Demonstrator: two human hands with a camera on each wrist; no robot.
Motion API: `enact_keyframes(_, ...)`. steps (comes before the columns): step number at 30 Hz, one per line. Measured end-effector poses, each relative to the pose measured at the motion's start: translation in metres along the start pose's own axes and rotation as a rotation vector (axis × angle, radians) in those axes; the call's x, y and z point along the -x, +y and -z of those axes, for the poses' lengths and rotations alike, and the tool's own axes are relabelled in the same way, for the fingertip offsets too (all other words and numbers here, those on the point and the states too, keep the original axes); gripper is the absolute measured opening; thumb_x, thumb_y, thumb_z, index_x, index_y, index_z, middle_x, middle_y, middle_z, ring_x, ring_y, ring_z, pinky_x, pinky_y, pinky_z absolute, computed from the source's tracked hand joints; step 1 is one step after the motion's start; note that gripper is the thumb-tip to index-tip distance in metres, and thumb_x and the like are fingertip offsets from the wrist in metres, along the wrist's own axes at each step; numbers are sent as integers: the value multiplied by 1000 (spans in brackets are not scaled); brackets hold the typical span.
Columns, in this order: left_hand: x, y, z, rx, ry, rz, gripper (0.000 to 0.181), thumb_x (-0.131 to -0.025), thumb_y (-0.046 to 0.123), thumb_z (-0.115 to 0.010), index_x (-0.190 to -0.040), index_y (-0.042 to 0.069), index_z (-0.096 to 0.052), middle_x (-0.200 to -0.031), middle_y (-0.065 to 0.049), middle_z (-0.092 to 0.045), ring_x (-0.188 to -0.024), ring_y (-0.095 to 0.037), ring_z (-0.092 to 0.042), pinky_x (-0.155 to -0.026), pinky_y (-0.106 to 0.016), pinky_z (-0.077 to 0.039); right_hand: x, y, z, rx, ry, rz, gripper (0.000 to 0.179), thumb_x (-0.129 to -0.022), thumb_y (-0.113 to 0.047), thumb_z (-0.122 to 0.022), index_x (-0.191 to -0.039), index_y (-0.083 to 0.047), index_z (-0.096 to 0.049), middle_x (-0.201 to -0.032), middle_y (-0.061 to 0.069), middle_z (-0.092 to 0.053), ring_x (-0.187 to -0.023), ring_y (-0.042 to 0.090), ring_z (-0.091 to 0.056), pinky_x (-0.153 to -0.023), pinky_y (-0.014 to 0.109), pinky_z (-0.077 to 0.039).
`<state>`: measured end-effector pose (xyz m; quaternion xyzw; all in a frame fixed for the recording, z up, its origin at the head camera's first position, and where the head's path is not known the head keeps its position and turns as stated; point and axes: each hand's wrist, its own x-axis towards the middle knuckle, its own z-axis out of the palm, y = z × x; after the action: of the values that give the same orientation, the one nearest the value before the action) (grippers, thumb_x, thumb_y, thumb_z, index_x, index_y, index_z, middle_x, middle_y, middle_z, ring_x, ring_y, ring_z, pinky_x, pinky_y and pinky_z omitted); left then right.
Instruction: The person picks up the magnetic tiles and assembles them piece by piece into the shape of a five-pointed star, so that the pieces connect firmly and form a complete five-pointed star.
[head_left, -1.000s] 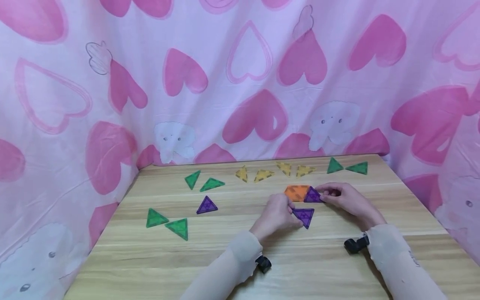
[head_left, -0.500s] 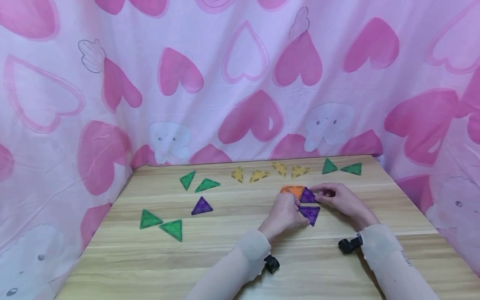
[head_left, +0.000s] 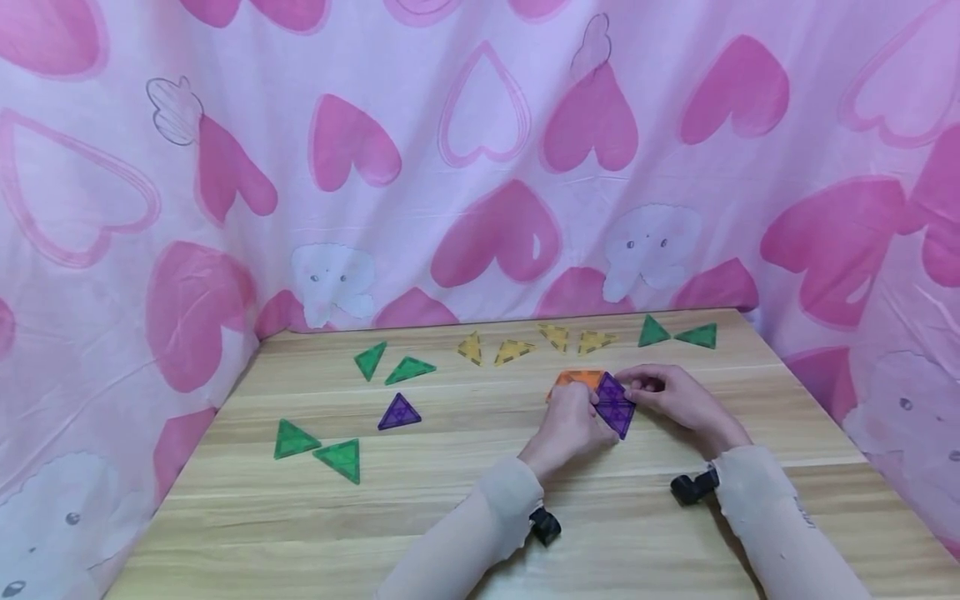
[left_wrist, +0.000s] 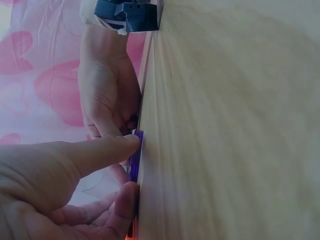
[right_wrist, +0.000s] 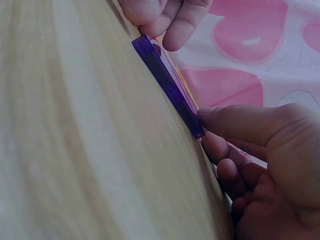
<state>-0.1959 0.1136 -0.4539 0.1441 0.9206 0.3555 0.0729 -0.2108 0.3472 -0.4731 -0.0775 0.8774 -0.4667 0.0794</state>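
My left hand pinches the lower purple triangular magnetic tile between thumb and fingers. That tile lies point toward me, its far edge against the upper purple triangular magnetic tile. My right hand holds the upper tile's right corner between thumb and forefinger; in the right wrist view its thumb meets the end of a purple edge. Left of the purple pair lies an orange piece, partly hidden by my left hand. In the left wrist view, the left thumb and fingers span the purple tile's edge.
A single purple triangle lies at the left. Green triangles lie in pairs at the near left, far left and far right. Several yellow triangles line the back. Behind the table hangs a pink heart-patterned curtain.
My left hand has moved the lower purple tile right and then away from me, closing the gap to the upper purple tile. My right hand stays at the upper tile's corner. The view shifts slightly.
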Motion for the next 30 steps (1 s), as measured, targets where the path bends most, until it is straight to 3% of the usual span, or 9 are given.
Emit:
enact_keyframes(6,3,-2,4,15,-15,0,39,-77,22,-106,-99,6,-78,-78,8,-66,-78,-6,-57,-69,-22,-51,0,-1,-1,-7,-11,-47,40,-111,-29,-72,-148,-16,-72,-150,11,-69,-128,25,-61,-103,32,-47)
enact_keyframes(12,6,-11,17,114,-5,3,41,-79,13,-103,-110,2,-77,-83,3,-69,-75,-7,-57,-67,-22,-53,1,0,0,-43,-30,-55,53,-103,-33,-83,-151,-14,-69,-129,12,-71,-114,25,-60,-94,26,-50)
enact_keyframes(18,7,-29,34,142,37,28,56,-77,14,-105,-124,2,-76,-111,-5,-77,-94,-12,-69,-86,-27,-62,1,1,1,-30,-35,-22,58,-100,-31,-86,-152,-13,-68,-128,12,-70,-113,25,-60,-93,24,-49)
enact_keyframes(25,10,-57,60,79,75,-18,64,-78,21,-105,-130,1,-74,-116,-8,-75,-103,-18,-68,-94,-34,-62,0,5,2,28,-36,72,55,-100,-25,-86,-150,-7,-69,-122,13,-71,-108,23,-60,-91,24,-50)
enact_keyframes(30,14,-76,78,69,101,-21,65,-81,25,-102,-133,0,-73,-122,-9,-73,-110,-21,-67,-101,-38,-60,-2,6,2,48,-40,61,56,-100,-26,-86,-150,-8,-69,-121,11,-70,-108,22,-59,-91,24,-49)
